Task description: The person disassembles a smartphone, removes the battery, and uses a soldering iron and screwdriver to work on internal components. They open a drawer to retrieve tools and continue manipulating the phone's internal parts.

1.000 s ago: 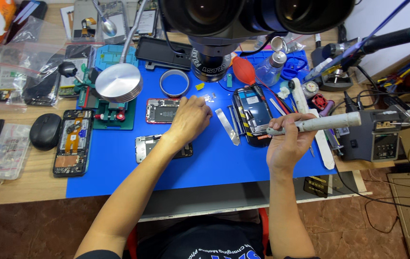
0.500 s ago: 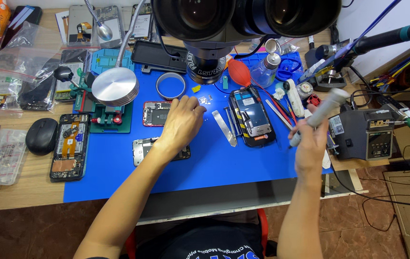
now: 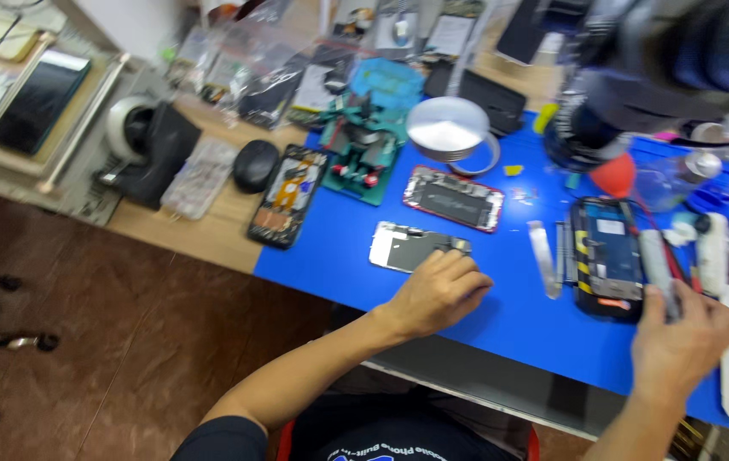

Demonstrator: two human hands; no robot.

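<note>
A silver opened phone frame (image 3: 414,246) lies flat on the blue mat, left hand (image 3: 438,293) touching it.

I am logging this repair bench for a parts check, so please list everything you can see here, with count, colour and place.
blue work mat: one, blue, covers the bench's right part
opened phone with red rim: one, mat centre
silver phone frame: one, on the mat by the left hand
opened black phone: one, right on the mat
black phone with exposed board: one, on the wooden desk at the mat's left edge
green board holder: one, green, behind the phones
round metal dish: one, silver, mat's far edge
computer mouse: one, black, on the desk
microscope: one, black, top right
red blower bulb: one, below the microscope
left hand: touches the silver frame
right hand: grips a grey tool handle
</note>
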